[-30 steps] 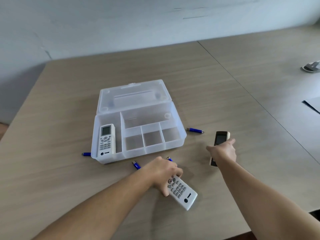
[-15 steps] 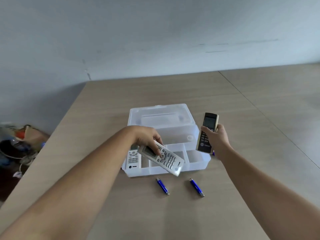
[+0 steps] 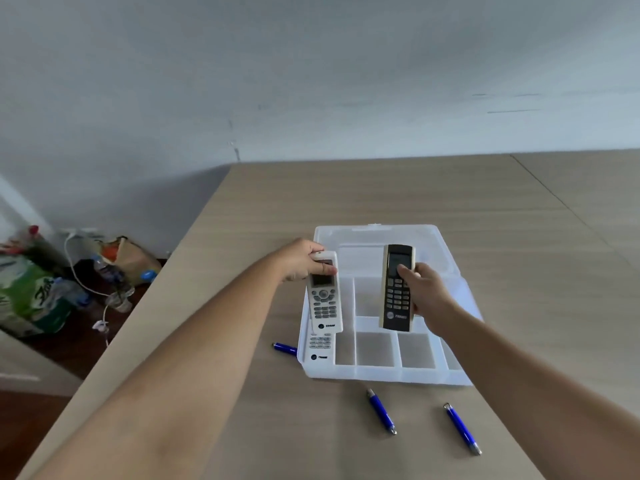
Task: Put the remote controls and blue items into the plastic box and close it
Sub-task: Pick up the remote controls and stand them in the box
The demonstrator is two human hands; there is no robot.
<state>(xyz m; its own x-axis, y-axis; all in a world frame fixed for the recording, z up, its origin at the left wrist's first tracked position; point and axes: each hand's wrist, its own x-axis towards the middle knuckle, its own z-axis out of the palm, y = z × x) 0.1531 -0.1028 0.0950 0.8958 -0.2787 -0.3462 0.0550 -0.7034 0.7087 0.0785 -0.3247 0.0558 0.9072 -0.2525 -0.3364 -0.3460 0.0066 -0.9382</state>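
- Landmark: box (image 3: 381,374), open, lid (image 3: 377,237) folded flat behind it, on the table (image 3: 450,188).
- Off the table, far left of box: floor clutter (bags, bottles, a cable). Not task items.
- Blue item 1 (image 3: 284,348): on the table touching or just beside the box's left wall; part of it is hidden by the wall.
- Left hand (image 3: 304,259): closed on the top end of a white remote (image 3: 323,296), thumb across its front. Remote hangs lengthwise over the box's left long compartment, keypad up, not yet set down.
- Loaded remote (image 3: 321,348): already lying in that same left compartment, its lower half showing below the held one.
- Right hand (image 3: 424,292): closed around a dark remote (image 3: 398,289), thumb on its face. It's held above the box's big rear compartment, nearly upright, lower end over the divider ahead of the small front cells.
- Blue item 2 (image 3: 381,412): on the table just in front of box, left of centre.
- Blue item 3 (image 3: 462,429): on the table in front of box, right side, well apart from item 2.
- Step, as I read it: loading remotes, both hands mid-placement. One remote in, two in the air, no blue items in, lid open.
- Next move calls for: lower white remote flat onto or beside the loaded one. The slot looks narrow, so keep it aligned lengthwise. Tip the dark remote down flat into the rear compartment, then release both.
- Watch: stacked remotes may sit above the rim and block the lid. Can't judge depth from here.
- Then the three blue items; front cells look like a fit, length uncertain.
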